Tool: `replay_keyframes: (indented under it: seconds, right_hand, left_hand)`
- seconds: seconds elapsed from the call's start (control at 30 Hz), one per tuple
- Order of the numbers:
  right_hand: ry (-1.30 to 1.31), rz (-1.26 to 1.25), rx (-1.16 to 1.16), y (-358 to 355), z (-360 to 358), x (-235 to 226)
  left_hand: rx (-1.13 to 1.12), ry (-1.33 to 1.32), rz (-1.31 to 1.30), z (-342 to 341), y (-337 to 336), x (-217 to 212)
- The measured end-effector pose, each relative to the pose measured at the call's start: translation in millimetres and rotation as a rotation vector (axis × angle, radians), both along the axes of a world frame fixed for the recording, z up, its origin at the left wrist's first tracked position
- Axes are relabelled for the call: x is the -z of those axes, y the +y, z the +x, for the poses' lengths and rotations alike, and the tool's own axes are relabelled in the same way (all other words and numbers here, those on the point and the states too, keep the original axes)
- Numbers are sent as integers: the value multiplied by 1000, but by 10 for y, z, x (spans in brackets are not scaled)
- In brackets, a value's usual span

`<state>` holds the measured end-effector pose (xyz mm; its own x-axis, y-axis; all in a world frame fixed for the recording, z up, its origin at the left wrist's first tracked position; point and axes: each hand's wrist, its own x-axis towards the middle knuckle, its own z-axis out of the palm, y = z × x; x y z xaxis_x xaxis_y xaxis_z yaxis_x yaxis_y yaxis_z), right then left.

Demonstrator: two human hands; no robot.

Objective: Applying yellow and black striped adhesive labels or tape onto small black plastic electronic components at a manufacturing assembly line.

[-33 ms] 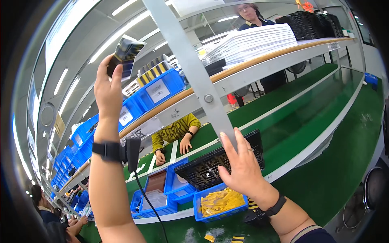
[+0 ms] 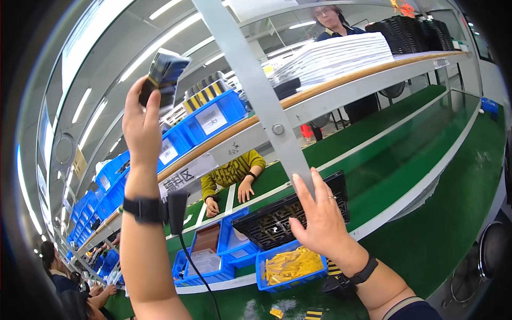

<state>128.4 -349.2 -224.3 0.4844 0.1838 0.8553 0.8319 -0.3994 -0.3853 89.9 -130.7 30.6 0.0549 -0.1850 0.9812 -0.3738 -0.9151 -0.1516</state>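
Note:
High on the left, my left hand (image 2: 143,125) is closed round a small stack of dark, glossy flat pieces (image 2: 164,74) with a yellow stripe near the fingers. The stack is held up beside the shelf, in front of a blue bin. My right hand (image 2: 322,218) holds nothing, its fingers stretched out and apart. Its fingertips overlap the lower end of a grey metal post (image 2: 261,96); whether they touch it I cannot tell. Behind that hand leans a black slotted tray (image 2: 272,221). Just below is a blue bin of yellow strips (image 2: 290,266).
Blue bins (image 2: 210,118) line the wood-edged shelf, one with yellow-and-black pieces (image 2: 202,96). White sheets (image 2: 341,56) are piled farther right. A brown stack (image 2: 207,238) sits in another bin. Across the green bench (image 2: 384,160) are a co-worker's arms (image 2: 245,186); a cable (image 2: 200,272) hangs from my left wrist.
The view has shifted slightly, and the stack in my left hand has tilted a little. My right hand keeps its place and pose.

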Motion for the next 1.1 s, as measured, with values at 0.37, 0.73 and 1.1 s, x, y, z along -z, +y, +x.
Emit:
replay_keyframes:
  seconds: [0.37,0.73,1.1]
  right_hand:
    - [379,244,-864,101,-580,72]
    - [1414,68,-1201,531,-1008,630]
    - [1537,177,-1194,476,-943,932]
  left_hand:
    - [4,295,-35,-1588,47,2390]
    - [-4,486,101,-1891,105,3238]
    - [93,560,83,-1819,127,3566]
